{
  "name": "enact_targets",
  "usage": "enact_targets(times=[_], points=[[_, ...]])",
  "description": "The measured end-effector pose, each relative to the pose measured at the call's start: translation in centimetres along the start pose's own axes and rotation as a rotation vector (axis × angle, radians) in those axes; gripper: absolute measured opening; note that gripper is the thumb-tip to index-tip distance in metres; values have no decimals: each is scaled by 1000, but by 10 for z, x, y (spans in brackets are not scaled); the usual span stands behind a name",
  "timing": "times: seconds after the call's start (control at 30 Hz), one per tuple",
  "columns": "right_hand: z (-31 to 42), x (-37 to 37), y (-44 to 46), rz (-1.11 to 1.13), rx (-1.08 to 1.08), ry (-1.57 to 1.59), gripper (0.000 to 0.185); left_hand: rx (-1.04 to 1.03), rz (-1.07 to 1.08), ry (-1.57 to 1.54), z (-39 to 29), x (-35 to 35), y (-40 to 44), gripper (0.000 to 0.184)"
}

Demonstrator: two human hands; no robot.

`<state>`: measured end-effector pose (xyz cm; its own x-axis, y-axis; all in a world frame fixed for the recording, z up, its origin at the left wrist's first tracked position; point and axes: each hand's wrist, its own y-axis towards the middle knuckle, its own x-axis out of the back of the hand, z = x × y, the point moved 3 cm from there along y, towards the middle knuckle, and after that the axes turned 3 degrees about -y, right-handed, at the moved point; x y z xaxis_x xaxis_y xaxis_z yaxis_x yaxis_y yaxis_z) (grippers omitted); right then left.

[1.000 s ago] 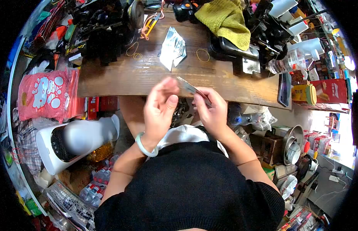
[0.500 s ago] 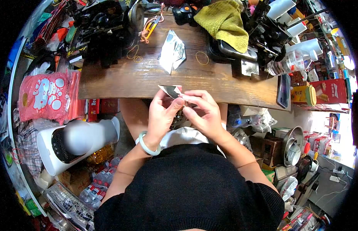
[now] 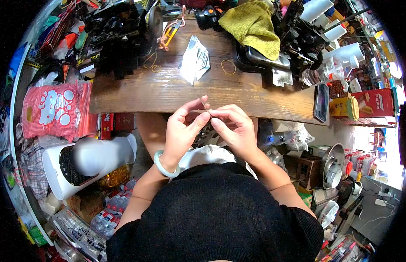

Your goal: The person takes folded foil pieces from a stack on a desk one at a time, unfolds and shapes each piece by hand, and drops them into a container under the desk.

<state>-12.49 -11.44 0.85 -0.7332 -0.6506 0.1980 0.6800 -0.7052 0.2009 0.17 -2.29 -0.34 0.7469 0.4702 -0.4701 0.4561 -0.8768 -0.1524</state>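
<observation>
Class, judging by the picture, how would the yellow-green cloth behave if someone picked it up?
The cloth would probably sag and flop, since it already drapes in soft folds. Its rough-looking texture suggests it wouldn't be very slippery. With no rigid edges showing, it seems unlikely to break.

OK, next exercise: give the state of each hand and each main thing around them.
Left hand: bent, pinching the thin piece
Right hand: bent, fingertips on its near end
Thin piece: held, seen edge-on
Silvery sheet: creased, lying on the table
Yellow-green cloth: draped, folded
Phone: lying, screen dark
Bracelet: worn, left wrist
</observation>
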Motion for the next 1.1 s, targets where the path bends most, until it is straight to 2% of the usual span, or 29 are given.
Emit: enact_targets(times=[0.2, 0.27, 0.4, 0.47, 0.6, 0.7, 0.9, 0.97, 1.1], points=[[-3, 5, 3, 119, -154, 149, 19, 7, 33, 73, -4, 1, -1, 43], [-7, 3, 3, 156, -358, 431, 18, 45, 28, 54, -5, -1, -1, 42], [-5, 3, 3, 156, -367, 434, 16, 29, 39, 64, -6, -2, -2, 41], [-5, 6, 3, 97, -231, 189, 15, 18, 36, 64, -3, -1, -1, 41], [-4, 6, 2, 93, -178, 94, 14, -70, 27, 187, 0, 2, -1, 41], [-5, 8, 4, 126, -217, 125, 15, -91, 34, 250, -2, 2, -2, 40], [-14, 11, 3, 218, -450, 357, 20, -147, 95, 414, -6, 4, -3, 37], [-12, 12, 4, 204, -301, 236, 19, -154, 117, 452, -8, 2, -3, 36], [-12, 10, 4, 234, -212, 256, 19, -140, 137, 417, -5, 4, -1, 35]])
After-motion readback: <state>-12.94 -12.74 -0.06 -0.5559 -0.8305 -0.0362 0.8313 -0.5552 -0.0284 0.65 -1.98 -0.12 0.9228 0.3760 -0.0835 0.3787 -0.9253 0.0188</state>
